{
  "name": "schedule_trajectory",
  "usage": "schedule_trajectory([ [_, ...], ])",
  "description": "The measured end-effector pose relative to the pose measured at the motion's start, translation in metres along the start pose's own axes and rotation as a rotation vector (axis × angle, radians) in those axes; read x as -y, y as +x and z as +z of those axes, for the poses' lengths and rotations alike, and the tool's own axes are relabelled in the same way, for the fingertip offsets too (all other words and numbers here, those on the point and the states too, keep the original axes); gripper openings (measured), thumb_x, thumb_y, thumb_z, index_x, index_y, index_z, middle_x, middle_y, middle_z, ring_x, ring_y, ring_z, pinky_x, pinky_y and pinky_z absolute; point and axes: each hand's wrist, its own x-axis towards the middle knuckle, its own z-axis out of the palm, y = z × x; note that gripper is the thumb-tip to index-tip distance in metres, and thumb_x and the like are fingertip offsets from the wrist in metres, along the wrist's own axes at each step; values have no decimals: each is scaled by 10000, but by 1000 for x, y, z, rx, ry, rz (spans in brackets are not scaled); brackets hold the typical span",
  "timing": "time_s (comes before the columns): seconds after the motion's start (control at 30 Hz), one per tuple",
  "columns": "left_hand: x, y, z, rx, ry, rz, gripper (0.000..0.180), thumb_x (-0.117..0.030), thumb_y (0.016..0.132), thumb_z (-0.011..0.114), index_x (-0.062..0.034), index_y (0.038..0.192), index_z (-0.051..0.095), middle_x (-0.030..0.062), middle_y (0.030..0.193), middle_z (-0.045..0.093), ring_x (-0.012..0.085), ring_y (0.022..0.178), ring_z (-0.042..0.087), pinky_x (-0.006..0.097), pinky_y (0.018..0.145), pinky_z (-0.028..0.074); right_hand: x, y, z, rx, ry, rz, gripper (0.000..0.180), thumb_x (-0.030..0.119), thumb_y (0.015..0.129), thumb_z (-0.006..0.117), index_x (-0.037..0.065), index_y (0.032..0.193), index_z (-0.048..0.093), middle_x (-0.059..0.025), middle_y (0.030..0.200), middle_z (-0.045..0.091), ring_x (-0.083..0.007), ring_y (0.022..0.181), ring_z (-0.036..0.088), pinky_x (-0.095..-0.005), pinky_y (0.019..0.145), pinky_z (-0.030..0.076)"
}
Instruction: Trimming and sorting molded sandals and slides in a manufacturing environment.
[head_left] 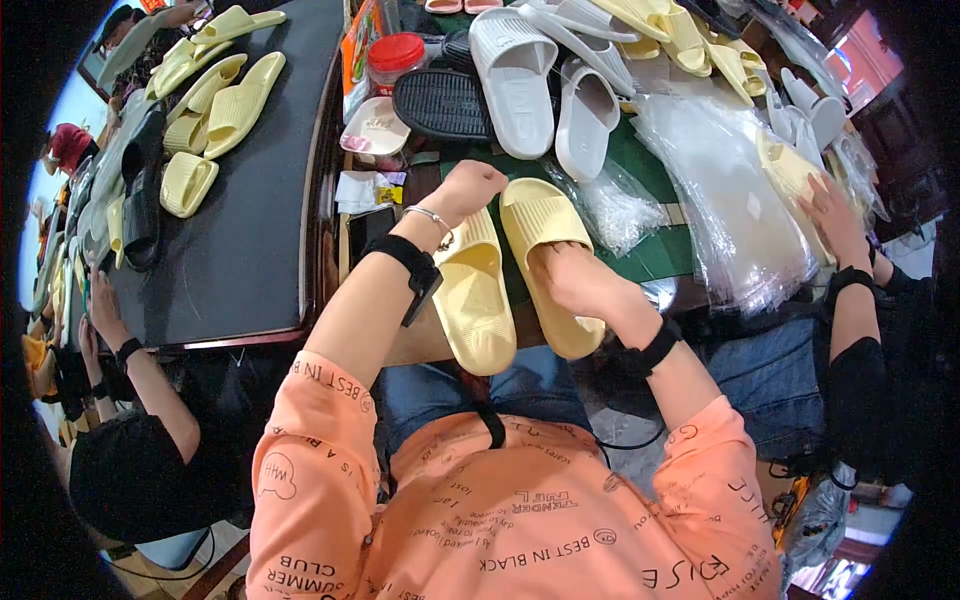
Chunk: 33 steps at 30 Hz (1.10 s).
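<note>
Two pale yellow slide sandals lie side by side in front of me at the table's near edge. My left hand [468,188] is closed on the top end of the left yellow sandal [474,295]. My right hand [568,277] is pushed under the strap of the right yellow sandal [540,222], fingers hidden inside it. Both wrists wear black bands; the left also has a thin bracelet.
White sandals [515,80] and a black sandal [440,103] lie further back, next to a red-lidded jar [396,58]. Clear plastic bags [725,175] are piled at right, where another person's hand [830,215] rests. Several yellow sandals [225,105] cover a dark table [240,250] at left.
</note>
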Motion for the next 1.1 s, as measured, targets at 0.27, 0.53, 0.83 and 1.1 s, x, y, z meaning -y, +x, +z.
schedule_trajectory([
  [0.27,-4,-1,12,24,-88,-71,162,-171,733,662,-20,789,646,-11,677,549,67,568,426,228,508,361,8,5,-9,115,55,86,195,130,798,442,-15,870,551,-207,761,575,-363,726,560,-418,665,451],
  [0.53,7,-2,10,-42,-200,-7,143,-149,749,626,-13,793,640,6,713,567,69,595,458,230,542,386,29,4,-20,18,128,1,231,132,798,472,-45,946,494,-233,941,523,-370,914,498,-416,788,405],
  [0.83,7,6,13,-21,8,-48,198,-144,757,606,34,846,614,61,762,596,113,691,517,258,639,429,18,7,0,-76,52,-30,293,92,765,487,-8,1040,470,-207,1021,492,-354,996,463,-424,852,370],
  [1.1,4,-14,3,-78,-455,63,155,-115,817,576,21,889,590,3,787,573,66,714,493,215,667,406,33,35,-84,-115,163,201,211,170,758,560,-12,862,581,-181,842,592,-318,781,575,-372,682,449],
])
